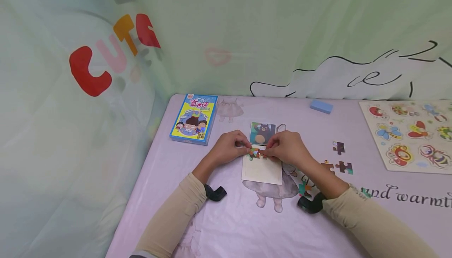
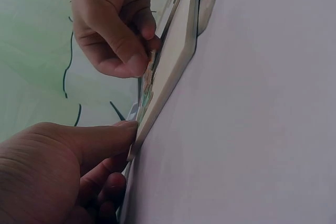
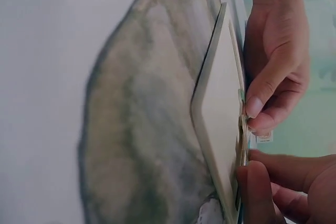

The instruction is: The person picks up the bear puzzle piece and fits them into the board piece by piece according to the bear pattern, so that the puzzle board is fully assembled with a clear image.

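A cream puzzle board lies on the table, with joined colourful jigsaw puzzle pieces along its top. At the upper left corner, my left hand pinches the edge of a jigsaw puzzle piece, its thumb against the board's rim. From the right, my right hand holds another jigsaw puzzle piece between thumb and fingers, low over the board. The fingertips partly hide both pieces. Just beyond the board is a picture card showing a dark bear.
Loose jigsaw pieces lie to the right, some near my right forearm. A blue and yellow box stands back left, a blue block at the back. An insect picture board lies at far right. Fabric hangs behind the table.
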The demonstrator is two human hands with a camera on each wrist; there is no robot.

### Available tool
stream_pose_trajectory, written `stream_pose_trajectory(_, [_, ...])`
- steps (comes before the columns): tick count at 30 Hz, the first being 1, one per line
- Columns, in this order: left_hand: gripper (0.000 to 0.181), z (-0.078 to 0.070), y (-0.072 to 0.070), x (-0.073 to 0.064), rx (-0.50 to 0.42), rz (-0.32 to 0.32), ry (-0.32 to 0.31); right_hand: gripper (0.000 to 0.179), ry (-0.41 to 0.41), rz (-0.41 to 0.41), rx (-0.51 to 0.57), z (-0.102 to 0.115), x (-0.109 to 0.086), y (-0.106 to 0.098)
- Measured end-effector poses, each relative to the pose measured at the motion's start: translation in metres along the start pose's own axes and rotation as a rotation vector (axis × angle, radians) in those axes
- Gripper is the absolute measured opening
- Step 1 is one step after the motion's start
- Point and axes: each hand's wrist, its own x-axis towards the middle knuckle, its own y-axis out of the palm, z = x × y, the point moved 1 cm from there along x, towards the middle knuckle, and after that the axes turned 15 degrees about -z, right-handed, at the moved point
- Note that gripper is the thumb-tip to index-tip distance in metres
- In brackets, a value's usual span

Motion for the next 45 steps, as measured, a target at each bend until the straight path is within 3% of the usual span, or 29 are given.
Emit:
stream_pose_trajectory(6, [0.005,-0.001,0.001,0.0,-0.006,0.005,-0.005,0.016,-0.029,-0.022,-0.038,-0.002,-0.003,-0.004])
stream_pose_trajectory(16, [0.005,0.0,0.001,0.0,-0.003,0.003,0.009,0.021,-0.02,0.046,-0.098,-0.003,-0.005,-0.009])
stream_pose_trajectory(23, [0.012,-0.004,0.004,0.002,0.031,-0.039,-0.031,0.021,-0.047,0.033,-0.127,-0.002,-0.002,-0.007])
stream_pose_trajectory(30, [0.015,-0.006,0.009,0.003,0.053,-0.086,-0.056,0.023,-0.018,0.043,-0.127,-0.002,-0.002,-0.008])
stream_pose_trajectory(45, [0.013,-0.011,0.011,0.003,0.064,-0.098,-0.074,0.02,0.027,0.071,-0.107,-0.005,-0.001,-0.009])
